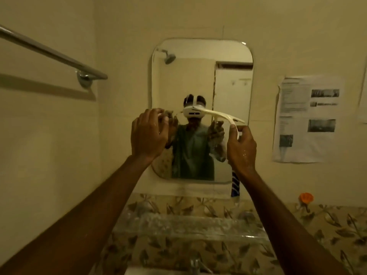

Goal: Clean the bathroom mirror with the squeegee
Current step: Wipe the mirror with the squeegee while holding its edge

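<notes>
Before the rounded frameless mirror (198, 76) on a cream wall (123, 56), the right hand (241, 147) clasps a white plastic squeegee (218, 114); the left hand (148, 133) has a grip I cannot tell.

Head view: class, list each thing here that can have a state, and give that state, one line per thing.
squeegee: held by its handle, blade slanted in front of the mirror.
right hand: grips the squeegee handle.
left hand: fingers curled at the mirror's left edge; grip unclear.
mirror: hung upright, speckled residue at lower left.
paper sheet: hanging right of the mirror, wrinkled.
</notes>
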Available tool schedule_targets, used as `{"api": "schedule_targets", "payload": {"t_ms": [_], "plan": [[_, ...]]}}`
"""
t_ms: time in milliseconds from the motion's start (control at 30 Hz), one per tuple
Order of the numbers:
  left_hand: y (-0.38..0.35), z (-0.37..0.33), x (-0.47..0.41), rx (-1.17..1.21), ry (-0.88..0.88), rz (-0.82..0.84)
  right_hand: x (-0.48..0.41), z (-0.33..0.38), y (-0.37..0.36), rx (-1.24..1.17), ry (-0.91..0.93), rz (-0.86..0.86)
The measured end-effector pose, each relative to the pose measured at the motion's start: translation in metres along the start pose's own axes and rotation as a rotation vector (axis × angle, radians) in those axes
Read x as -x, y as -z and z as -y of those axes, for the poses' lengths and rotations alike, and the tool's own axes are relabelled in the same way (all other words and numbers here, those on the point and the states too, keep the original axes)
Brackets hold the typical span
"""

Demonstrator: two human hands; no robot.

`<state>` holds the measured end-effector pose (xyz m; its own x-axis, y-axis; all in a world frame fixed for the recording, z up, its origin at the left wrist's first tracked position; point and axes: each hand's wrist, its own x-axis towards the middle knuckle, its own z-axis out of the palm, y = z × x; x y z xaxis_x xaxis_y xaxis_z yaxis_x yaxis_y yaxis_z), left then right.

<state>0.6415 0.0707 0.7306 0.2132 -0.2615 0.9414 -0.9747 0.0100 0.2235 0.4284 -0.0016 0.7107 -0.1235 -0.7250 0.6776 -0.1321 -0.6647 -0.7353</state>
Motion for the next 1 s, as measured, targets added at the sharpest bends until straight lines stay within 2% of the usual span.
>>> {"api": "schedule_targets", "payload": {"t_ms": [167,400,533,667,833,1000], "plan": [[-0.014,0.025,-0.061,0.178,0.143,0.090,-0.034,0.022,-0.016,0.164,0.100,-0.141],[-0.038,0.044,-0.103,0.237,0.344,0.061,-0.111,0.067,-0.021,0.366,0.260,-0.243],[-0.054,0.053,-0.114,0.307,0.458,0.073,-0.150,0.092,-0.024,0.495,0.274,-0.293],[-0.069,0.060,-0.120,0.310,0.442,0.014,-0.180,0.098,-0.029,0.528,0.283,-0.270],[-0.081,0.072,-0.117,0.180,0.317,-0.062,-0.202,0.099,-0.035,0.530,0.309,-0.237],[-0.089,0.078,-0.115,0.120,0.223,-0.142,-0.191,0.085,-0.036,0.521,0.310,-0.145]]}}
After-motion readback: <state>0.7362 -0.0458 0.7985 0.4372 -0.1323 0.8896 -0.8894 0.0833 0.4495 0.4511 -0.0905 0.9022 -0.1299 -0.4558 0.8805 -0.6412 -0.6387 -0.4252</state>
